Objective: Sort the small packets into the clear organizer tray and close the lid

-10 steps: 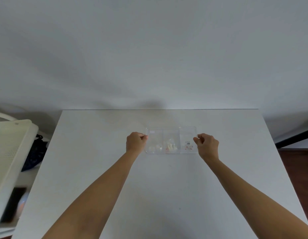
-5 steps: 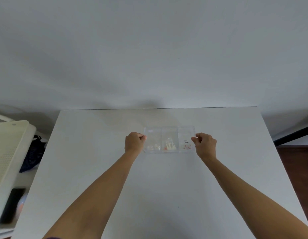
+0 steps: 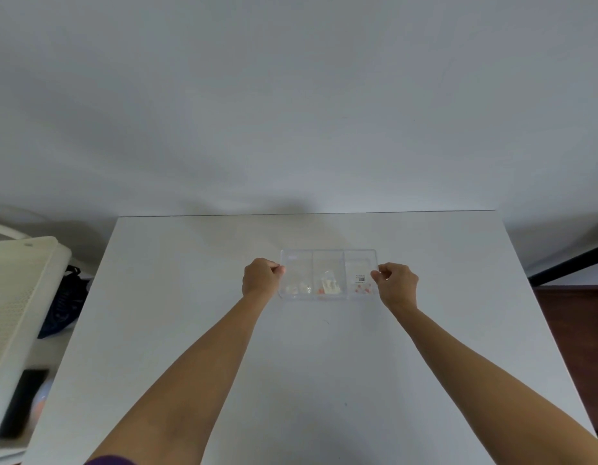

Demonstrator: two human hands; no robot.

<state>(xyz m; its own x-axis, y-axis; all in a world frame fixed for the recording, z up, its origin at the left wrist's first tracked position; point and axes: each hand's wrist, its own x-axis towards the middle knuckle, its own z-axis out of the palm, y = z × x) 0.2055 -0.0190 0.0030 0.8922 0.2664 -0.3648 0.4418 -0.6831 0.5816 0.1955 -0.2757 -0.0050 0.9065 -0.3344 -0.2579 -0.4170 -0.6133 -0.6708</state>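
Observation:
A clear organizer tray (image 3: 328,255) with three compartments lies on the white table (image 3: 190,297), a little beyond its middle. Small packets rest in each compartment: pale ones on the left (image 3: 299,289), a white and orange one in the middle (image 3: 328,285), one with a barcode label on the right (image 3: 360,282). My left hand (image 3: 260,278) pinches the tray's left edge. My right hand (image 3: 398,284) pinches its right edge. Whether a lid covers the tray I cannot tell.
A cream perforated panel (image 3: 12,297) leans off the table's left side, with a dark bag (image 3: 61,307) behind it. A plain wall rises behind the table. To the right a dark bar (image 3: 569,266) crosses above a brown floor.
Both hands keep their pinch on the tray's ends. The tray and hands stay almost still; only the view shifts slightly.

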